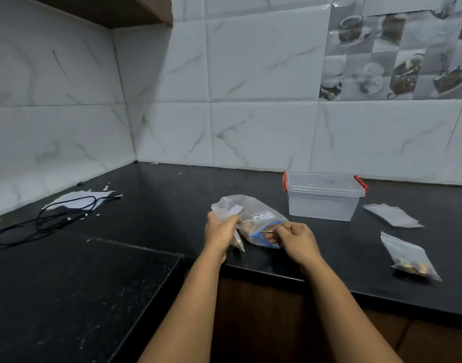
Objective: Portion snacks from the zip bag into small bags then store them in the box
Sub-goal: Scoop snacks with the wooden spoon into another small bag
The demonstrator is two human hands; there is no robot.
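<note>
Light: dim, cool and flat, no lamp in view.
Wall tiles (261, 56): brightest area; a glossy glare streak on the patterned tiles at upper right.
Bench (156, 205): black, nearly featureless, with a faint sheen along its front edge.
Shadows: soft and weak; darkest under the cabinet (135, 9) at top left.
Distortion: wide-angle bending of tile lines toward the edges.
Sharpness: soft overall, print on the zip bag (253, 216) slightly blurred.

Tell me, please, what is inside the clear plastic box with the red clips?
Nothing shows inside the clear plastic box: through its walls only the dark counter and the tiled wall appear. The lid is on. One filled small bag lies outside it.
</note>
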